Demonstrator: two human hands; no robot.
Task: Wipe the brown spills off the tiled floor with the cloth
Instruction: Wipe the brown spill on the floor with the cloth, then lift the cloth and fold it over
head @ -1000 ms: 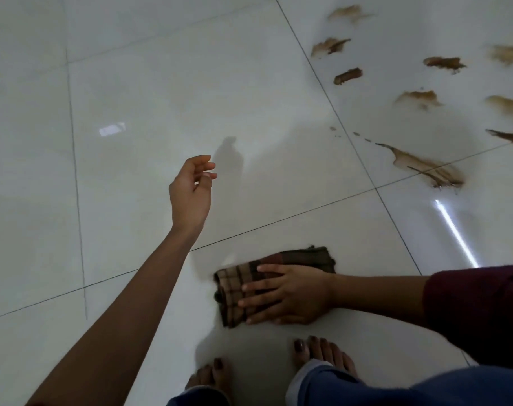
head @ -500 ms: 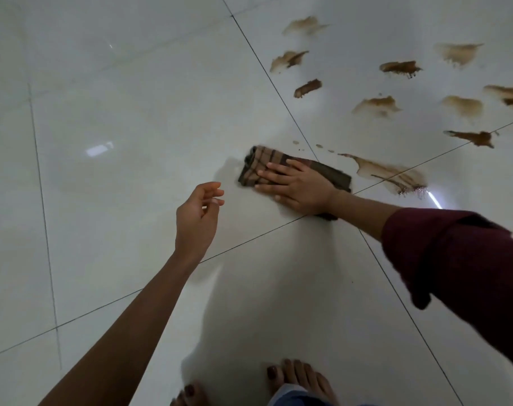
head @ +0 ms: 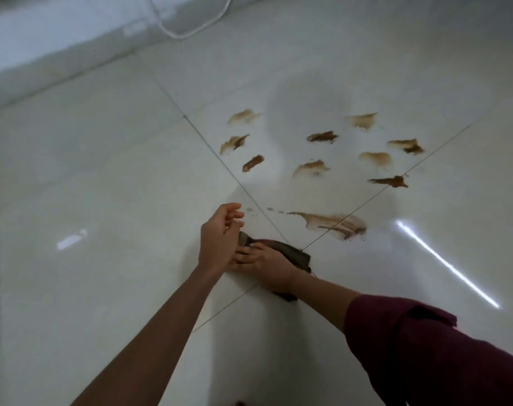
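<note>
Head view: your tiled floor [head: 88, 177] carries brown spills [head: 331, 225], the largest smear just beyond your right fingertips and the smaller marks well past it. Your cloth [head: 290, 252] lies flat on a tile joint, under your right hand [head: 264, 263], whose fingers are straight and slightly spread, pressing down on it. Your left hand [head: 220, 241] hangs above the cloth's left end, fingers loosely curled and apart; contact with the cloth cannot be confirmed.

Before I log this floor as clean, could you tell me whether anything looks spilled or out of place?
Yes: brown spills still smear the white tiled floor beyond the cloth, about ten patches, none wiped yet.
</note>
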